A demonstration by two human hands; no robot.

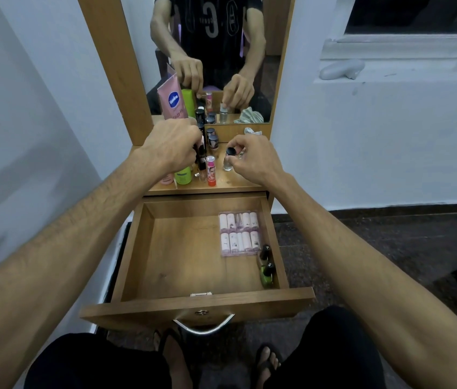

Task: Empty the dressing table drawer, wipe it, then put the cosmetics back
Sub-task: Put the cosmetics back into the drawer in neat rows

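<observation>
On the tabletop [238,183] above the open drawer [193,304], the cosmetics stand in a cluster toward the left edge. Leftmost is one pink Vaseline tube [171,101], standing on its cap, with one green tube [183,175] just beside it. The left hand [171,144] is curled round one dark, slim cosmetic stick [201,157] in the middle of this cluster; its fingers are hidden behind the knuckles, so exactly how they close cannot be told. Next comes one red lip balm [211,171] near the front edge, upright. Behind it two small dark-capped jars [212,138] stand near the mirror [216,51]. Toward the right, the right hand [252,158] pinches the black cap of one small clear glass bottle [229,160] with thumb and fingers; the bottle stands upright on the tabletop. One crumpled cloth [252,131] lies at the back right corner.

Inside the drawer, one clear case of ten pink-and-white tubes [239,233] lies along the right wall. Just in front of it lie two nail polish bottles [266,266], black-capped, the nearer one green.
</observation>
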